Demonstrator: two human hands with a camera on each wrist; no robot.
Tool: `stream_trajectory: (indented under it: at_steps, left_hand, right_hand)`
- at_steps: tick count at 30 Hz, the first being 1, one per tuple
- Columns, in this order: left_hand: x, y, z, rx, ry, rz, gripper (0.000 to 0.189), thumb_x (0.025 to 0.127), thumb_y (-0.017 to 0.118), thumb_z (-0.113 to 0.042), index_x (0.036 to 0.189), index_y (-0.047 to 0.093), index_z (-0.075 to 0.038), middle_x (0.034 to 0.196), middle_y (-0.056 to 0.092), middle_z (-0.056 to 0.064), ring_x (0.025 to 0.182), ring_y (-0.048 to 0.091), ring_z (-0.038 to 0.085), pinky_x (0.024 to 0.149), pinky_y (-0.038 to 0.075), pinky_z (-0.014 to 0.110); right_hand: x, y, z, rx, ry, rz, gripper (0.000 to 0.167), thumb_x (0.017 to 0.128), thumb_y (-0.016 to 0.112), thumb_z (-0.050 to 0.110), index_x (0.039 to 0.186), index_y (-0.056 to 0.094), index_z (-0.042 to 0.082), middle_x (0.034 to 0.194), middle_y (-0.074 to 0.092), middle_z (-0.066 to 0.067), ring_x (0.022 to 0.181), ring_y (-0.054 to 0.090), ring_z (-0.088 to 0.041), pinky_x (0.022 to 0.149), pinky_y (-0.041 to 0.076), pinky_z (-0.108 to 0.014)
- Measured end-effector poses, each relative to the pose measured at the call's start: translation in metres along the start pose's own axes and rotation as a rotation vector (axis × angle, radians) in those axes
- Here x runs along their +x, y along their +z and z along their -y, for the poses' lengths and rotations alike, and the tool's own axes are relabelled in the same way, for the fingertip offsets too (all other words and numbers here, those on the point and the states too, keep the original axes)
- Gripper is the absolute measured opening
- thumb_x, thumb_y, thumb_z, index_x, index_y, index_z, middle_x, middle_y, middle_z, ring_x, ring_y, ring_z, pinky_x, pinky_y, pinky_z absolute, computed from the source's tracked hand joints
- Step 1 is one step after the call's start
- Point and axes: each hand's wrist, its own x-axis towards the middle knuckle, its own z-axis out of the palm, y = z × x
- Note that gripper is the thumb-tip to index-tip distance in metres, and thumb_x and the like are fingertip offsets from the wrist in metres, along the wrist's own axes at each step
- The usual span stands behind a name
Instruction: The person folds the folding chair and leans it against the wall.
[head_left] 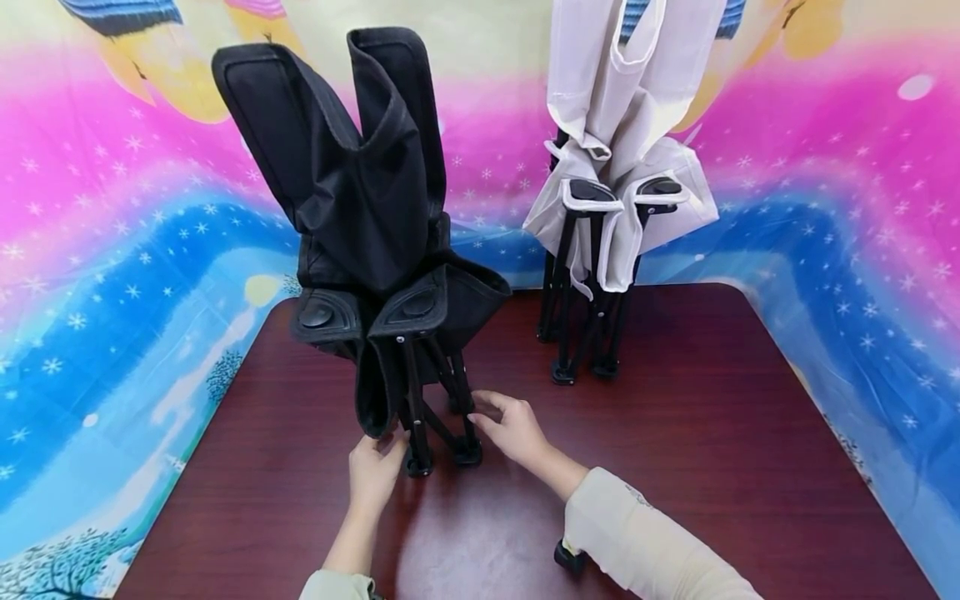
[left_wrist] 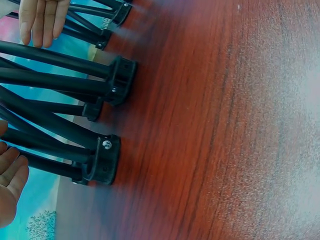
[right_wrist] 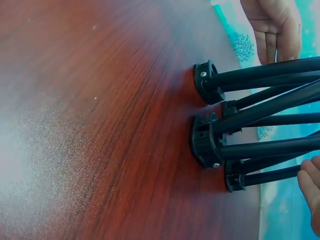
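A folded black camping chair [head_left: 375,200] stands on the table, its fabric gathered above several black tube legs with plastic feet. My left hand [head_left: 372,473] is at the left of the lower legs, fingers partly hidden behind them in the head view. In the left wrist view its loosely bent fingers [left_wrist: 14,172] lie beside a leg. From the right, my right hand [head_left: 515,427] has its fingertips at another leg; the left wrist view shows that hand's fingers [left_wrist: 44,22] straight. Neither hand is seen wrapped round a leg.
Behind and to the right stands a folded white chair [head_left: 622,167] with black legs. The dark red wooden table [head_left: 675,467] has rounded far corners. A colourful printed cloth [head_left: 847,208] hangs round its back and sides. A small black object [head_left: 568,558] shows beneath the right sleeve.
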Motion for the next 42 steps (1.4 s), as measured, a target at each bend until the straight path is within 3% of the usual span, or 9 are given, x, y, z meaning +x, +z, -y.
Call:
stream_trajectory:
  at_steps: [9,19,25,29,36,42]
  left_hand:
    - [0.000,0.005,0.008,0.004,-0.036,0.047,0.031,0.076,0.063,-0.006,0.107,0.061,-0.003,0.097,0.062,0.013,0.085,0.060,0.024,0.074,0.048,0.032]
    - [-0.001,0.010,0.017,0.041,-0.027,0.063,0.037,0.077,0.063,-0.008,0.113,0.057,-0.003,0.097,0.062,0.014,0.083,0.060,0.021,0.072,0.048,0.032]
    - [-0.001,0.012,0.020,0.031,0.004,0.065,0.029,0.077,0.063,-0.008,0.107,0.062,-0.007,0.089,0.064,0.009,0.080,0.061,0.018,0.068,0.049,0.029]
    - [0.000,0.013,0.021,0.023,-0.013,0.074,0.027,0.080,0.061,-0.010,0.107,0.062,-0.009,0.088,0.064,0.008,0.078,0.060,0.016,0.064,0.048,0.025]
    - [0.001,0.015,0.018,0.087,0.018,0.047,0.023,0.081,0.060,-0.008,0.103,0.063,-0.008,0.078,0.063,0.008,0.064,0.054,0.014,0.057,0.043,0.026]
    - [0.002,0.017,0.017,0.113,0.062,0.023,0.017,0.079,0.061,-0.007,0.097,0.063,-0.008,0.082,0.063,0.009,0.073,0.059,0.018,0.062,0.048,0.034]
  right_hand:
    - [-0.004,0.007,-0.009,-0.004,0.074,0.043,0.028,0.079,0.061,0.007,0.106,0.059,0.000,0.095,0.062,-0.013,0.082,0.061,-0.018,0.062,0.049,-0.019]
    - [-0.006,0.015,-0.016,0.002,0.114,0.036,0.028,0.079,0.061,0.006,0.105,0.058,-0.002,0.097,0.061,-0.014,0.081,0.061,-0.018,0.063,0.048,-0.018]
    - [-0.005,0.018,-0.019,0.014,0.137,0.014,0.024,0.079,0.061,0.007,0.101,0.060,-0.002,0.093,0.062,-0.014,0.078,0.062,-0.019,0.061,0.048,-0.019]
    - [-0.005,0.020,-0.021,0.009,0.142,-0.007,0.021,0.079,0.061,0.006,0.098,0.061,-0.002,0.091,0.063,-0.015,0.076,0.062,-0.020,0.059,0.048,-0.019]
    - [-0.004,0.023,-0.023,-0.022,0.137,-0.036,0.017,0.078,0.061,0.005,0.094,0.062,-0.002,0.087,0.063,-0.012,0.074,0.062,-0.018,0.059,0.049,-0.019]
    - [-0.003,0.024,-0.023,-0.050,0.128,-0.036,0.016,0.078,0.062,0.007,0.093,0.062,0.001,0.084,0.064,-0.009,0.073,0.061,-0.016,0.061,0.048,-0.019]
